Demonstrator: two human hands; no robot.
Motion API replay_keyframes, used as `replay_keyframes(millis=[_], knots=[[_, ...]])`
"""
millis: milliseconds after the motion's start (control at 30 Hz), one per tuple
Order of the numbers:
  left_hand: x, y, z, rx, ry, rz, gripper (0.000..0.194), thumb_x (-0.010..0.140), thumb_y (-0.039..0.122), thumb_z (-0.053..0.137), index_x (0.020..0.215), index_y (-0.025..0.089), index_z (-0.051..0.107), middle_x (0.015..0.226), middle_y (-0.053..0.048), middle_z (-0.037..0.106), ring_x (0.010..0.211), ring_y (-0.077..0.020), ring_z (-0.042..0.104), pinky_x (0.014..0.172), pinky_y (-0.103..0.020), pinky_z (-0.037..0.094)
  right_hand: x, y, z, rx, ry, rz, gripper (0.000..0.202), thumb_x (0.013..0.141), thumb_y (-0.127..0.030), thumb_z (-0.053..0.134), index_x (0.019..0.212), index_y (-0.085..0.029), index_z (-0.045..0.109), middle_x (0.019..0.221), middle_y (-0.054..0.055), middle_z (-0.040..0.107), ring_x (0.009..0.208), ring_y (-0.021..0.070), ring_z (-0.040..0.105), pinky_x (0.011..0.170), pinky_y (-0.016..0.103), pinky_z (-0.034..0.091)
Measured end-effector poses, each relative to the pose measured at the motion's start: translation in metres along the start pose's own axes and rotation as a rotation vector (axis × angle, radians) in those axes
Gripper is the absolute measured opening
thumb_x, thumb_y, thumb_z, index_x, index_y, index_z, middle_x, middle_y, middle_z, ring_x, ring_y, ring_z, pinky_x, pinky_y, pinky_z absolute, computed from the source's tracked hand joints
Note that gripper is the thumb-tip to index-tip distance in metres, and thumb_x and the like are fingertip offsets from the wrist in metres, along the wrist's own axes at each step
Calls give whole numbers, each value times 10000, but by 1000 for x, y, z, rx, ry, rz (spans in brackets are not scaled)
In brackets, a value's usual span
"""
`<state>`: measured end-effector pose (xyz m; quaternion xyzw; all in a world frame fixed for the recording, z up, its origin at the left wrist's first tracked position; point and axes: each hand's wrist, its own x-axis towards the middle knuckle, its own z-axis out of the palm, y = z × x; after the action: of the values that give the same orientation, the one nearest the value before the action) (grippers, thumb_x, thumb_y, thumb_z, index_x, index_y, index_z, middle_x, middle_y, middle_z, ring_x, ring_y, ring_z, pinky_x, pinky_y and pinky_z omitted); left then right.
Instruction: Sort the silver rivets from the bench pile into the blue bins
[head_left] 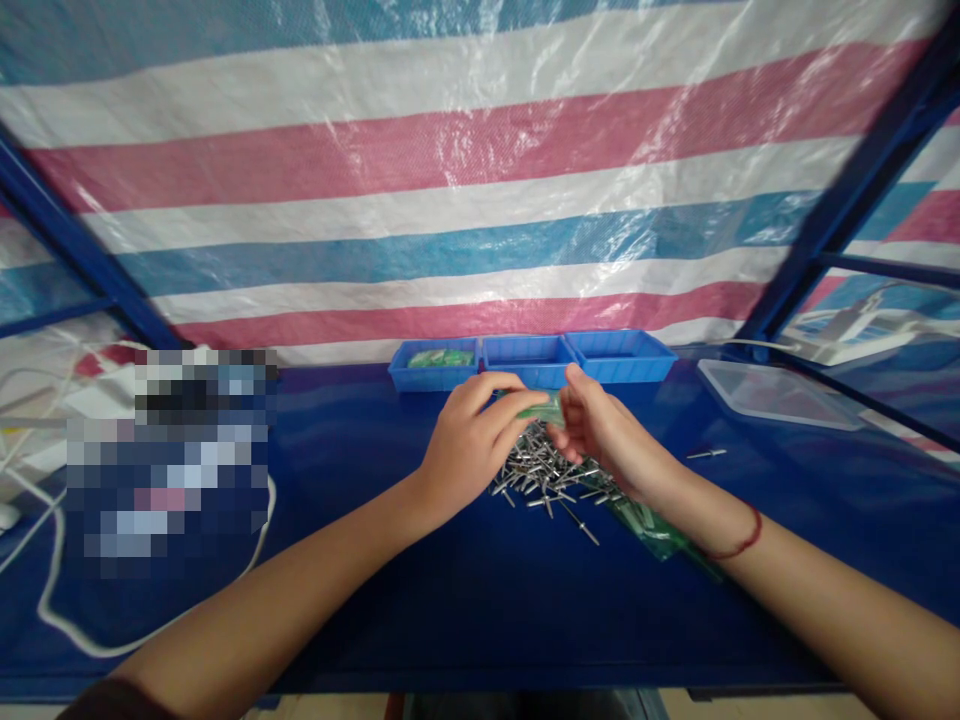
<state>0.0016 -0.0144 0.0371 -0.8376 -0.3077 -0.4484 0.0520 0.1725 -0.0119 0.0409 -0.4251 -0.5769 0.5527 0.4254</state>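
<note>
Over a loose pile of silvery blind rivets point(541, 468), my left hand point(476, 432) pinches a small green-tinted clear plastic bag point(546, 408) between thumb and fingers. My right hand point(600, 430) is at the bag's other end, its fingers curled against it and its thumb raised. What the bag contains cannot be made out. More green plastic bags point(651, 528) lie on the blue table beneath my right wrist. One rivet point(583, 526) lies just in front of the pile, and another rivet point(707, 454) lies apart on the right.
Behind the pile stands a blue divided bin point(529, 350); its left compartment holds green packets point(441, 358). A clear plastic lid point(776, 393) lies at the right. White cables point(56, 590) run along the left, beside a blurred-out patch. Blue frame posts point(817, 220) flank the striped sheet.
</note>
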Motion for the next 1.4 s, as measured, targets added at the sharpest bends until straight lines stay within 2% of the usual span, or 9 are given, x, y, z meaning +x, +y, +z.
replay_keyframes(millis=[133, 267, 433, 600, 833, 1000, 1100, 1233, 1400], knots=[[-1, 0, 1, 0, -50, 11, 182, 832, 154, 551, 972, 239, 629, 1062, -54, 531, 1053, -208, 498, 927, -394, 398, -2, -1, 3, 169, -71, 22, 337, 779, -514, 573, 742, -184, 517, 592, -17, 518, 486, 89, 468, 467, 232, 387], [0, -2, 2, -201, -108, -220, 239, 763, 215, 622, 997, 259, 595, 1206, -59, 420, 1197, -256, 397, 995, -438, 357, 0, 2, 1, 115, -8, -117, 287, 786, -450, 595, 729, -184, 504, 572, -42, 477, 479, 75, 436, 483, 227, 367], [4, -4, 12, -655, -110, -662, 356, 827, 339, 543, 1147, 213, 452, 1129, -88, 536, 861, -182, 592, 672, -301, 510, 5, 7, -4, -111, 95, -270, 323, 790, -477, 581, 688, -203, 444, 481, -75, 396, 438, 77, 380, 437, 224, 287], [9, -11, 16, -817, -231, -673, 170, 835, 315, 526, 893, 162, 575, 864, -42, 657, 822, -166, 617, 696, -272, 491, 0, 7, 2, -234, 154, -377, 297, 839, -469, 521, 726, -204, 452, 518, -68, 408, 449, 76, 370, 435, 225, 287], [27, -95, -4, -400, 270, -792, 292, 822, 283, 549, 1084, 187, 462, 843, -27, 651, 725, -140, 619, 647, -242, 467, -1, 8, 4, -166, 151, -385, 272, 885, -474, 432, 970, -216, 441, 667, -39, 529, 494, 84, 468, 483, 234, 382], [35, -144, -14, 72, 92, -807, 468, 818, 318, 534, 1226, 190, 346, 732, -1, 618, 594, -139, 582, 609, -263, 457, 1, 12, 2, -195, 126, -353, 333, 869, -504, 435, 1035, -216, 415, 719, -31, 540, 511, 86, 487, 488, 234, 390], [37, -145, -6, 229, -93, -773, 329, 799, 357, 552, 1093, 211, 521, 807, -35, 637, 746, -196, 603, 713, -342, 462, 0, 12, 3, -204, 110, -339, 355, 865, -512, 435, 1058, -217, 404, 746, -26, 545, 511, 85, 492, 488, 236, 392], [38, -132, 5, 319, -179, -739, 181, 729, 382, 623, 787, 215, 665, 938, -88, 632, 1034, -353, 496, 847, -530, 373, -1, 8, 0, -219, 113, -343, 351, 865, -507, 435, 1061, -217, 406, 750, -23, 542, 515, 85, 501, 489, 238, 403], [39, -101, 5, 482, -162, -555, 241, 841, 347, 481, 905, 223, 678, 1148, -94, 562, 1154, -331, 395, 909, -491, 337, 12, 8, -16, -224, 224, -374, 324, 830, -456, 507, 1021, -206, 429, 694, -26, 538, 486, 85, 487, 455, 234, 391]])
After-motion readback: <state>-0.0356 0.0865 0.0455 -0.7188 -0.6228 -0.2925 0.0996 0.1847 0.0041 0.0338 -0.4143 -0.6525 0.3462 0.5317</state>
